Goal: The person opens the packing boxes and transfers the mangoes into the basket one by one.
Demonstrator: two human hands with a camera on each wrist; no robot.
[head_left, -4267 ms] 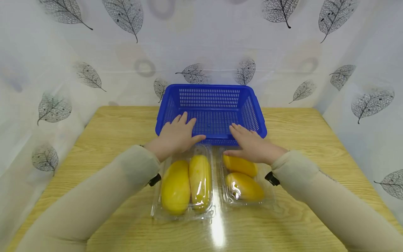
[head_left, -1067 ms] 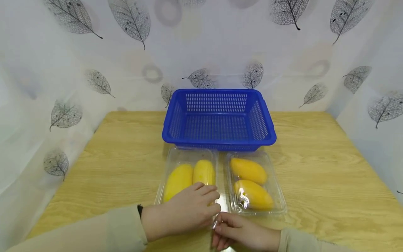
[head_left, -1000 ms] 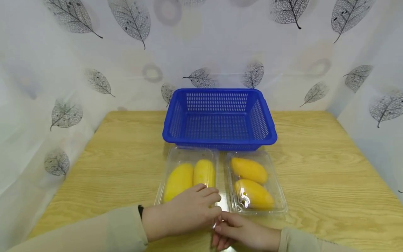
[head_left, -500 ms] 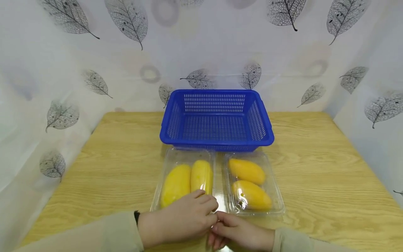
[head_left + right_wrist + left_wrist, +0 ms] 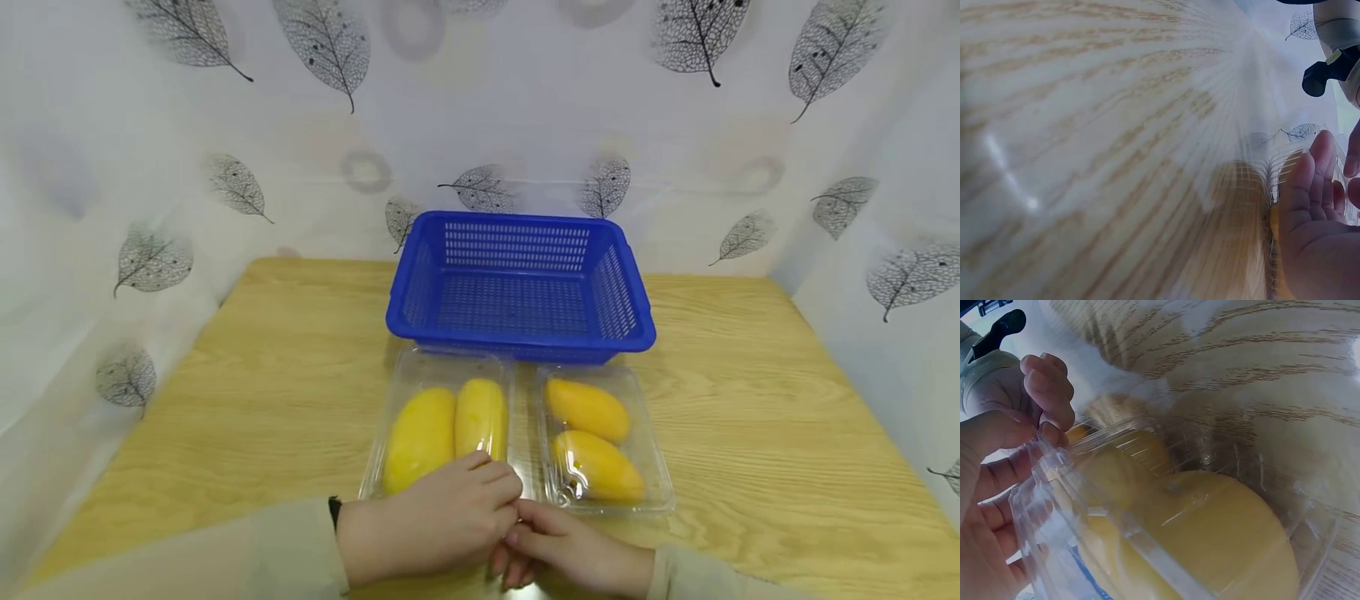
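Observation:
Two mangoes (image 5: 420, 442) lie side by side in the left clear plastic fruit box (image 5: 420, 367), whose front part my left hand (image 5: 442, 521) covers. At the box's front right corner, the left thumb and fingers hold the clear lid edge, as the left wrist view shows. My right hand (image 5: 573, 550) meets the left at that corner, its thumb and forefinger pinching the edge; the exact contact is partly hidden. The right wrist view catches the right hand (image 5: 1319, 231) beside the box, with its fingertips unclear. Whether the lid is unlatched, I cannot tell.
A second clear fruit box (image 5: 654, 450) with two orange-yellow mangoes (image 5: 596, 467) stands to the right. Behind both boxes sits a blue perforated basket (image 5: 521, 342) with nothing in it. Leaf-patterned cloth (image 5: 525, 108) hangs around the wooden table (image 5: 750, 400).
Both hands have come from above the boxes near the basket to the left box's front right corner, taking hold there. Over the last second they barely move; the head view tilts slightly.

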